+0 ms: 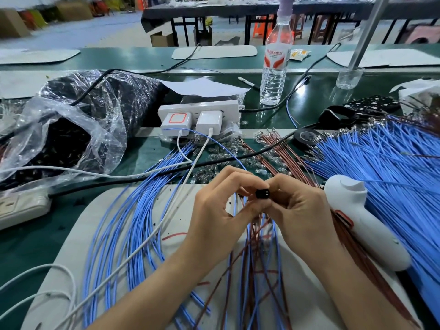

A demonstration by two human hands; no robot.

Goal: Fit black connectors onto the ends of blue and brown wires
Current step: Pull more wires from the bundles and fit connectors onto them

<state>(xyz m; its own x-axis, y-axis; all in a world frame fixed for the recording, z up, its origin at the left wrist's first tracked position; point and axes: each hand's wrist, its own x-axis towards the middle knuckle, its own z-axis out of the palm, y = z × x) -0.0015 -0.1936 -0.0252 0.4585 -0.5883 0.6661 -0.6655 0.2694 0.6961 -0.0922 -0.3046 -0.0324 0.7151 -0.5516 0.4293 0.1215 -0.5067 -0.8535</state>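
A small black connector (262,193) sits between my two hands above the white work mat (78,236). My right hand (295,206) pinches it with curled fingers. My left hand (221,198) is curled against it and pinches a thin blue wire (234,160) that arcs up and back toward the chargers. Blue and brown wires (259,236) hang down below my hands. A fan of loose blue wires (133,215) lies on the mat to the left. A big heap of blue wires (385,163) and a bundle of brown wires (281,153) lie to the right.
A white handheld device (362,220) lies right of my hands. A clear plastic bag of black parts (71,129) fills the left. A white power strip with two chargers (197,115), a water bottle (273,67) and black and white cables lie behind.
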